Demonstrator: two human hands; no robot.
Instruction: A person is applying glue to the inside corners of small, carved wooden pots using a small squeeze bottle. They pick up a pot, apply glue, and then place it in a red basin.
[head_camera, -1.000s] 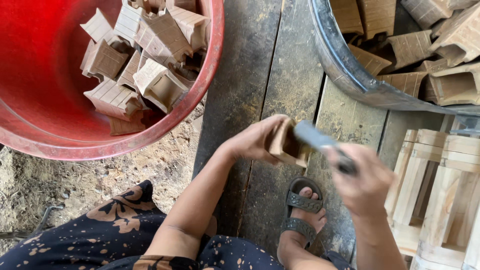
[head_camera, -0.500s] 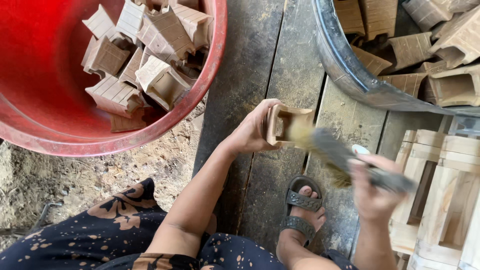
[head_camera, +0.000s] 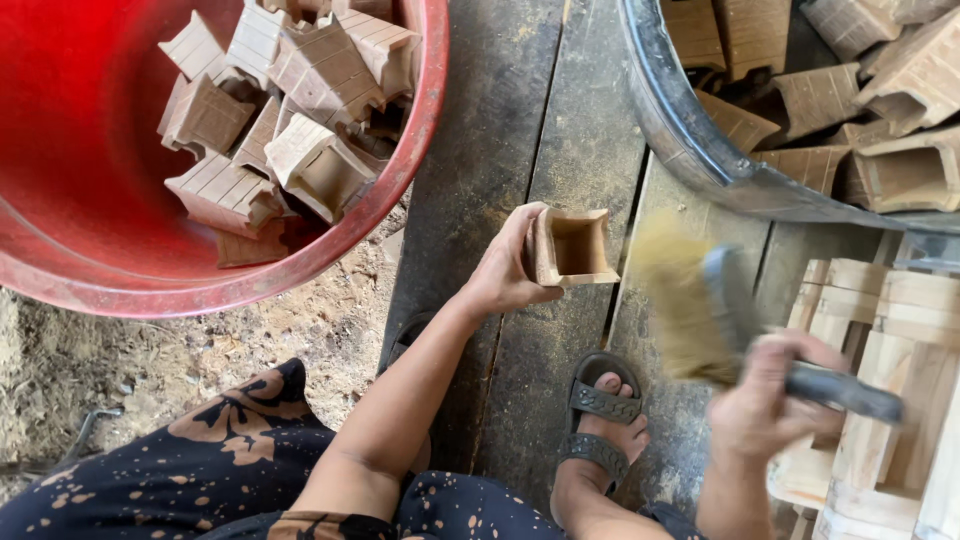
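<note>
My left hand (head_camera: 503, 268) grips a small hollow wooden box piece (head_camera: 570, 247) by its left side, its open cavity turned up toward me. My right hand (head_camera: 770, 405) is closed on the dark handle of a brush (head_camera: 700, 300) with pale yellow bristles. The brush is blurred and sits to the right of the wooden piece, apart from it. Both hands hover over dusty dark wooden planks (head_camera: 500, 150).
A big red tub (head_camera: 400, 190) at upper left holds several similar wooden pieces (head_camera: 300, 110). A grey tub (head_camera: 680, 130) at upper right holds several more. Pale wooden frames (head_camera: 900, 340) are stacked at right. My sandalled foot (head_camera: 605, 420) rests on the planks; sandy ground lies at left.
The brush has swung away from the wooden piece, down and to the right. My left hand has turned the piece so its hollow faces up.
</note>
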